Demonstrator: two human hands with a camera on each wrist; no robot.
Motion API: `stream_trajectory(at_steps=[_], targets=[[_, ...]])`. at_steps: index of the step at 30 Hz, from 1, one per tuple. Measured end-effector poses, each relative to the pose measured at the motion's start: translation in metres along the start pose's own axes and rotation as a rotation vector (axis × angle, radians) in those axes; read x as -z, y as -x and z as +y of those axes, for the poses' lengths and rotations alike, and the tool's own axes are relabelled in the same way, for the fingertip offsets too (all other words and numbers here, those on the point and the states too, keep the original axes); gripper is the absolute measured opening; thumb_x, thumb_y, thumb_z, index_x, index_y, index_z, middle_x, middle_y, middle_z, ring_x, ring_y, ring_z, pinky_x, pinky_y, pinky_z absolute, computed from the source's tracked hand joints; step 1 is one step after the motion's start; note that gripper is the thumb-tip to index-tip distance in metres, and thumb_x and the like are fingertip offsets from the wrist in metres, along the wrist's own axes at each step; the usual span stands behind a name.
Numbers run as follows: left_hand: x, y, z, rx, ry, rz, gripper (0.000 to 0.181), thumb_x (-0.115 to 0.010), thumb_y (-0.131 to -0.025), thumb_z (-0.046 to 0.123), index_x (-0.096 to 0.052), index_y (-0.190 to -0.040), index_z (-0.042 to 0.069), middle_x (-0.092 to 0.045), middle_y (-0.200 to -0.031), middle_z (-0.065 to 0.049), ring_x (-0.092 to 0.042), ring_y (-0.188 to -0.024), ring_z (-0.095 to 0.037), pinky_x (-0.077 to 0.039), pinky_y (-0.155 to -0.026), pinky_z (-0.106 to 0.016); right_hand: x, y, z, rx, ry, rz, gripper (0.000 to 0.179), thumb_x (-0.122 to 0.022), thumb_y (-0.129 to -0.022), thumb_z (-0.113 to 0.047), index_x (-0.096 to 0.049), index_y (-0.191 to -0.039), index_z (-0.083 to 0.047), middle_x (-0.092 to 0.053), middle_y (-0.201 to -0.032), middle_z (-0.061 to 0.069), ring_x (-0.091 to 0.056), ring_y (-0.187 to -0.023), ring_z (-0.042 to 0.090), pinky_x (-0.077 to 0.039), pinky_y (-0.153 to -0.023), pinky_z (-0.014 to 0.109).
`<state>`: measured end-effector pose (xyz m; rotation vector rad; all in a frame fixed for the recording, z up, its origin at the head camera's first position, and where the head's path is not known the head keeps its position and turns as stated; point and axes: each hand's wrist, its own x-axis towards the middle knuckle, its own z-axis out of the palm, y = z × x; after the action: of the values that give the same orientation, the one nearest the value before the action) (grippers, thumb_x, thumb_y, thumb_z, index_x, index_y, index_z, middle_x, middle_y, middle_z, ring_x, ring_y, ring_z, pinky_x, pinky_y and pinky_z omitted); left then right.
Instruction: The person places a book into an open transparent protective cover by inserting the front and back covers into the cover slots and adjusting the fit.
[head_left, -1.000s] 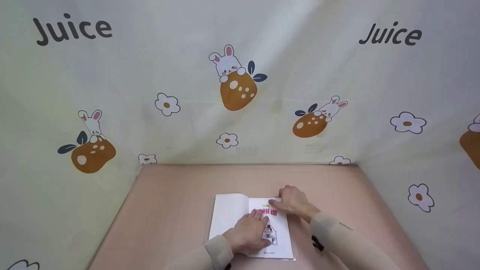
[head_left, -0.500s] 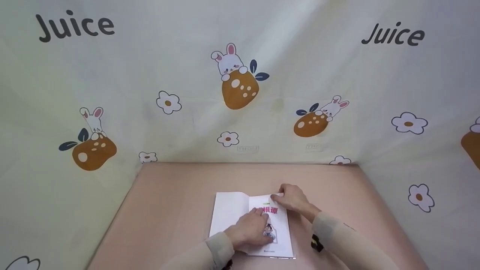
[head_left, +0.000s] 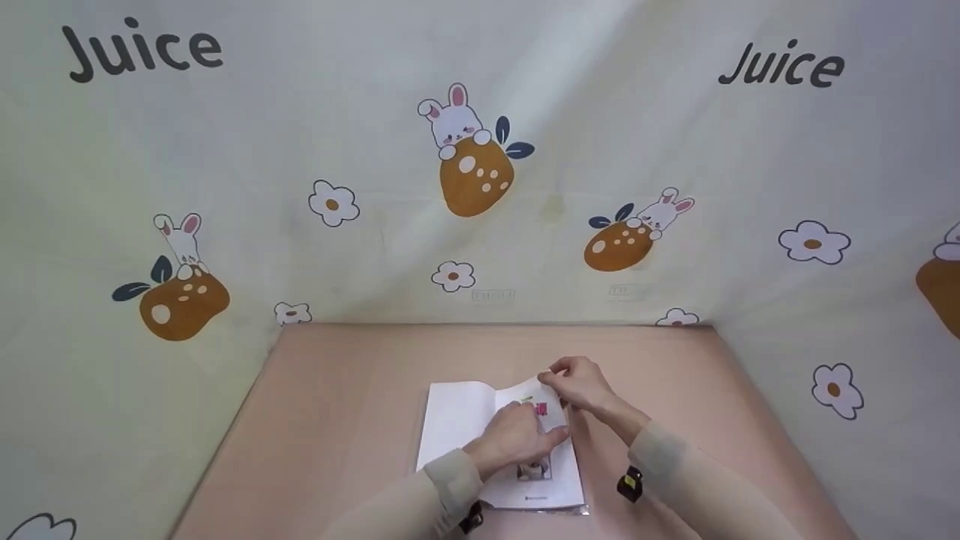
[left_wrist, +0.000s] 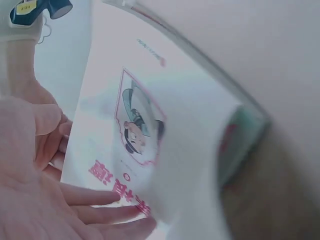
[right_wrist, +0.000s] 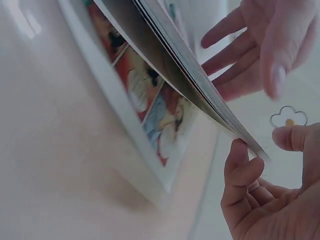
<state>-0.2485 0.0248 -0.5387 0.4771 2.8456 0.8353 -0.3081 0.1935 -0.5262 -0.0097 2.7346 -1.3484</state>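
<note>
An open book (head_left: 456, 416) lies on the table, a blank white page to the left and a title page (left_wrist: 185, 120) with pink characters and a framed cartoon figure to the right. My right hand (head_left: 586, 386) holds the top right corner of a thick stack of pages (right_wrist: 197, 75), raising it off the comic pages (right_wrist: 152, 112) beneath. Curled fingers sit under that corner, with the thumb over it. My left hand (head_left: 514, 435) lies across the title page with straight fingers and the thumb spread out, covering part of the pink title.
The pink table (head_left: 337, 405) surrounds the book. Pale cloth walls (head_left: 390, 247) printed with rabbits, orange fruit and flowers enclose its back and sides. A dark wrist camera (head_left: 630, 484) hangs under the right sleeve.
The right hand has lifted the page corner, so the title page now bends upward. The left hand has shifted up and right over the page, its thumb swinging outward.
</note>
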Motion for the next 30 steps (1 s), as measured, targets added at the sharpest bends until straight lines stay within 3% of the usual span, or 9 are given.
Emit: stream_trajectory(at_steps=[5, 9, 12, 14, 17, 20, 24, 27, 30], targets=[[0.003, -0.006, 0.003, 0.030, 0.091, 0.016, 0.049, -0.074, -0.098, 0.058, -0.067, -0.078, 0.014, -0.064, -0.071, -0.001, -0.062, -0.064, -0.016, -0.049, -0.056, -0.030, -0.002, 0.008, -0.018, 0.070, -0.082, -0.034, 0.032, -0.073, -0.104, -0.032, -0.081, -0.113, -0.002, -0.081, -0.083, 0.014, -0.075, -0.063, 0.015, -0.055, -0.050, 0.023], [0.006, -0.011, -0.002, 0.057, 0.172, 0.027, 0.036, -0.075, -0.095, 0.039, -0.059, -0.070, 0.020, -0.056, -0.064, 0.005, -0.055, -0.057, -0.013, -0.040, -0.051, -0.026, -0.002, 0.011, -0.025, 0.102, -0.143, -0.097, 0.036, -0.072, -0.106, -0.032, -0.080, -0.115, 0.002, -0.082, -0.091, 0.020, -0.077, -0.067, 0.014, -0.058, -0.052, 0.022], [0.011, -0.013, -0.007, 0.069, 0.250, 0.073, 0.027, -0.072, -0.091, 0.030, -0.055, -0.072, 0.021, -0.052, -0.065, 0.006, -0.051, -0.057, -0.013, -0.037, -0.050, -0.026, 0.000, 0.012, -0.023, 0.117, -0.156, -0.108, 0.035, -0.072, -0.107, -0.032, -0.081, -0.114, 0.001, -0.083, -0.097, 0.024, -0.078, -0.068, 0.014, -0.061, -0.054, 0.024], [0.015, -0.012, -0.011, 0.074, 0.300, 0.110, 0.024, -0.069, -0.092, 0.028, -0.058, -0.072, 0.019, -0.054, -0.065, 0.005, -0.052, -0.057, -0.013, -0.038, -0.050, -0.026, 0.002, 0.013, -0.017, 0.136, -0.134, -0.086, 0.034, -0.072, -0.107, -0.032, -0.081, -0.114, -0.001, -0.082, -0.098, 0.024, -0.078, -0.069, 0.015, -0.060, -0.054, 0.024], [0.025, -0.010, -0.017, 0.090, 0.405, 0.146, 0.023, -0.067, -0.098, 0.027, -0.068, -0.082, 0.010, -0.064, -0.073, -0.001, -0.062, -0.061, -0.016, -0.053, -0.052, -0.027, 0.006, 0.015, -0.006, 0.144, -0.070, -0.021, 0.030, -0.073, -0.107, -0.032, -0.082, -0.112, -0.004, -0.082, -0.096, 0.020, -0.076, -0.072, 0.018, -0.056, -0.055, 0.023], [0.037, -0.006, -0.022, 0.107, 0.503, 0.143, 0.027, -0.066, -0.101, 0.026, -0.075, -0.095, 0.001, -0.072, -0.083, -0.009, -0.072, -0.069, -0.020, -0.066, -0.059, -0.032, 0.010, 0.017, 0.007, 0.126, 0.022, 0.065, 0.027, -0.076, -0.105, -0.033, -0.082, -0.110, -0.007, -0.080, -0.094, 0.014, -0.072, -0.076, 0.019, -0.053, -0.060, 0.024], [0.050, -0.003, -0.030, 0.107, 0.556, 0.133, 0.030, -0.064, -0.102, 0.026, -0.076, -0.098, -0.001, -0.072, -0.089, -0.012, -0.074, -0.073, -0.021, -0.070, -0.062, -0.037, 0.013, 0.020, 0.018, 0.072, 0.124, 0.146, 0.034, -0.079, -0.102, -0.036, -0.080, -0.113, -0.005, -0.081, -0.098, 0.009, -0.072, -0.084, 0.020, -0.059, -0.068, 0.032], [0.056, -0.001, -0.035, 0.103, 0.544, 0.136, 0.033, -0.061, -0.102, 0.027, -0.076, -0.095, -0.001, -0.071, -0.085, -0.009, -0.072, -0.069, -0.020, -0.069, -0.059, -0.035, 0.013, 0.022, 0.022, 0.015, 0.119, 0.133, 0.038, -0.078, -0.102, -0.039, -0.079, -0.114, -0.003, -0.081, -0.099, 0.011, -0.076, -0.081, 0.023, -0.066, -0.066, 0.037], [0.058, 0.000, -0.039, 0.105, 0.536, 0.140, 0.036, -0.059, -0.102, 0.028, -0.077, -0.099, -0.003, -0.071, -0.083, -0.008, -0.073, -0.065, -0.019, -0.068, -0.056, -0.034, 0.010, 0.024, 0.024, -0.045, 0.043, 0.077, 0.035, -0.075, -0.104, -0.037, -0.082, -0.109, -0.003, -0.081, -0.093, 0.012, -0.077, -0.071, 0.023, -0.065, -0.059, 0.037]])
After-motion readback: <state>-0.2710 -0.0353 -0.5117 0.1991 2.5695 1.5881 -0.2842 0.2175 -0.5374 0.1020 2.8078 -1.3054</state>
